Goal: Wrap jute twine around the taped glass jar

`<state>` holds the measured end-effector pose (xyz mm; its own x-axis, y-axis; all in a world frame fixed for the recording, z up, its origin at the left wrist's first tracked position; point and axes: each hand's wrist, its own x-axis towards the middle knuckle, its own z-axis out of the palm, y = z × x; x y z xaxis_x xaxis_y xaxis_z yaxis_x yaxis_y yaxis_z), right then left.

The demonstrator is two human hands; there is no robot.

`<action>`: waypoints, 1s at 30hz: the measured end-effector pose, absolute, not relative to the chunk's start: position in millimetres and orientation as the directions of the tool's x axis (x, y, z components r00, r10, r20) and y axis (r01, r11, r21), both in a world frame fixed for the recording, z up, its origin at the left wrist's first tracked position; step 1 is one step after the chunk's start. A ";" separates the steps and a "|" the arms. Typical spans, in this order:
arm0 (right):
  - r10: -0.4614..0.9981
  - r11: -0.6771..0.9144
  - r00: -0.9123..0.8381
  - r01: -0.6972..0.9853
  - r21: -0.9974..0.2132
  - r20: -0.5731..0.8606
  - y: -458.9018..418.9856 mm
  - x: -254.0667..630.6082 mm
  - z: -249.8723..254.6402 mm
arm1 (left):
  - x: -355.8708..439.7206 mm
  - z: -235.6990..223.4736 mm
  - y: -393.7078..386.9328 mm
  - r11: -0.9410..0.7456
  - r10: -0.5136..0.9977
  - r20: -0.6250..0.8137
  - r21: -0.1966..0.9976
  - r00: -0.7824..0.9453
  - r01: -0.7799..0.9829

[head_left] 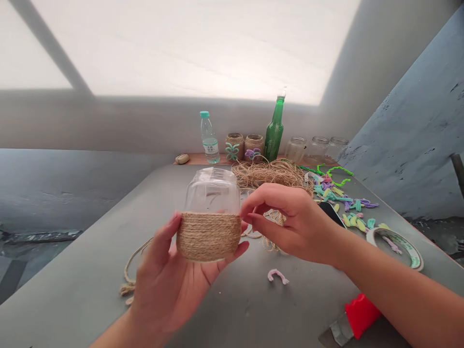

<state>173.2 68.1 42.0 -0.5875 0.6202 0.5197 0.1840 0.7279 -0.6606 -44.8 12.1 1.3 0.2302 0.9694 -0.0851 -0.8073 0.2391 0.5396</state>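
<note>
My left hand (181,280) is closed around a clear glass jar (212,193), raised above the grey table with its mouth up and slightly tilted. Brown jute twine (210,237) covers the lower half of the jar in tight rows; the upper half is bare glass. At the jar's right side my right hand (290,224) pinches the twine by the top row, thumb and forefinger pressed together. The strand itself is mostly hidden by the fingers. A large loose heap of twine (271,173) lies behind the jar.
Along the back stand a water bottle (210,140), two twine-wrapped jars (235,145), a green bottle (274,130) and several glass jars (296,149). Colourful fuzzy pieces (340,195), a tape roll (415,253) and a red-handled tool (360,314) lie right. A pink piece (278,276) lies in front.
</note>
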 end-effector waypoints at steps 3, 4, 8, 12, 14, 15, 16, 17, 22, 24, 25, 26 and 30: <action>0.621 0.741 -0.571 0.205 -0.639 0.537 67.6 171.7 38.5 | -43.5 -0.7 12.6 0.197 0.980 -0.093 0.599 0.177 -0.777; 0.624 0.741 -0.570 0.214 -0.636 0.535 67.7 171.6 37.9 | -43.3 -1.2 13.0 0.197 0.980 -0.099 0.619 0.174 -0.760; 0.630 0.731 -0.601 0.244 -0.637 0.492 67.2 172.1 39.0 | -42.0 -0.8 16.5 0.203 0.979 -0.139 0.697 0.149 -0.688; 0.635 0.730 -0.611 0.275 -0.626 0.473 61.9 172.9 44.0 | -39.3 1.0 21.0 0.190 0.981 -0.110 0.740 0.162 -0.645; 0.641 0.729 -0.609 0.294 -0.618 0.467 57.3 175.2 46.5 | -38.9 -0.6 21.4 0.200 0.976 -0.098 0.764 0.197 -0.613; 0.644 0.730 -0.608 0.304 -0.612 0.465 54.4 177.2 47.4 | -39.0 -2.1 20.8 0.214 0.970 -0.098 0.777 0.222 -0.593; 0.645 0.730 -0.608 0.314 -0.607 0.462 51.2 179.5 47.8 | -39.2 -3.9 19.6 0.226 0.964 -0.097 0.789 0.248 -0.571; 0.647 0.730 -0.609 0.321 -0.603 0.458 47.6 182.1 47.5 | -39.2 -5.9 18.0 0.235 0.958 -0.095 0.803 0.272 -0.548; 0.644 0.726 -0.609 0.295 -0.621 0.463 27.7 192.9 33.6 | -32.9 -11.7 7.4 0.294 0.916 -0.132 0.864 0.378 -0.409; 0.639 0.731 -0.594 0.271 -0.627 0.489 21.4 196.3 23.5 | -28.6 -10.9 4.2 0.315 0.906 -0.161 0.875 0.392 -0.368; 0.634 0.736 -0.583 0.255 -0.627 0.508 19.1 198.2 18.2 | -26.8 -10.2 3.2 0.322 0.904 -0.173 0.877 0.391 -0.357; 0.627 0.744 -0.569 0.237 -0.625 0.532 17.5 200.4 12.8 | -25.4 -9.5 2.6 0.328 0.902 -0.182 0.878 0.391 -0.348; 0.611 0.769 -0.500 0.192 -0.610 0.613 15.9 210.4 -5.2 | -23.6 -9.8 3.0 0.345 0.894 -0.202 0.879 0.399 -0.329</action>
<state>210.4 15.9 -5.2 -0.5000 0.6114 0.6133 0.1919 0.7688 -0.6100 -23.6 3.0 -9.8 0.3991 0.8944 -0.2020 -0.3294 0.3454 0.8787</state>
